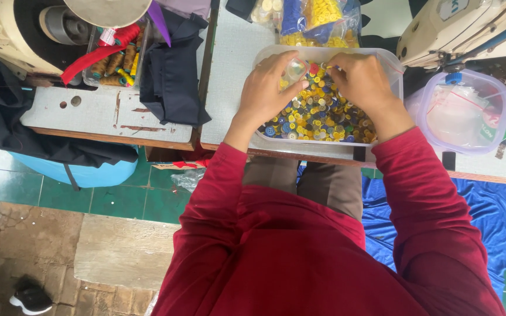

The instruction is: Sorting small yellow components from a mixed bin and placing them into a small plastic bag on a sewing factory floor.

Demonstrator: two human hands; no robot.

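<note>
The left hand (267, 88) is closed in a pinch grip on a small clear bag (294, 69), thumb and fingers clamped on its near edge and the bag held just above the button pile. The right hand (363, 79) is curled, its fingertips drawn together at the bag's mouth; whether a button is pinched there cannot be told, as the fingertips are turned away from the camera.

Both hands are held over a clear plastic tub (395, 63) filled with loose buttons (317, 114), mostly yellow and blue. The tub stands near the front edge of the surface (229, 70). Bags of sorted buttons (317, 20) lie beyond it, and a lidded round container (467, 111) stands just to the right.

Risks noted:
- The small bag is thin and gripped at one edge only; it could sag or tip, and buttons could be spilled back into the tub.
- A button held only at the fingertips could be dropped and lost among the others.
- Pressure from the wrists on the tub's near wall could shift it toward the edge, and contents could fall to the tiled floor (142, 196).
</note>
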